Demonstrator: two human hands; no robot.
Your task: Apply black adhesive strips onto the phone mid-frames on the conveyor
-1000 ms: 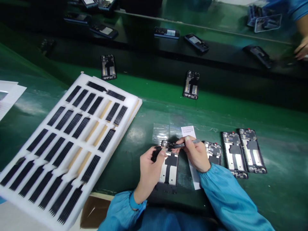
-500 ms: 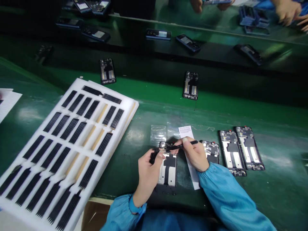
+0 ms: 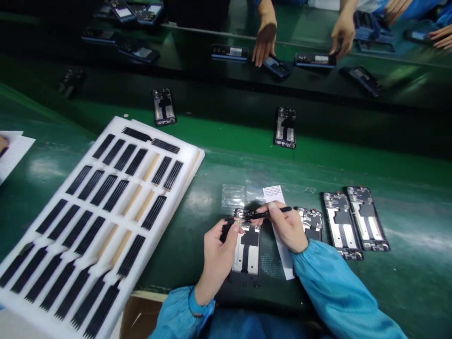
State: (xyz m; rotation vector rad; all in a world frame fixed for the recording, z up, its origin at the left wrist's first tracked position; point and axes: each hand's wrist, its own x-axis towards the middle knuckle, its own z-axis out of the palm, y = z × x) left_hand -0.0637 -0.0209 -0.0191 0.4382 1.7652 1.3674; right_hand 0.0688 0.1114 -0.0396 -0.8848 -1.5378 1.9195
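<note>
Head view shows the left hand (image 3: 218, 256) pinching a small black strip part (image 3: 226, 229) beside the black-and-silver phone frame (image 3: 247, 247) lying on the green table (image 3: 406, 282). Right hand (image 3: 287, 228) grips black tweezers (image 3: 270, 214), tips touching the frame's top edge. White foam tray (image 3: 192, 157) of black strips lies left.

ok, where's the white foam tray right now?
In the head view the white foam tray lies on the green bench, left of the left hand and the phone frame it steadies, angled toward the near-left edge.
</note>
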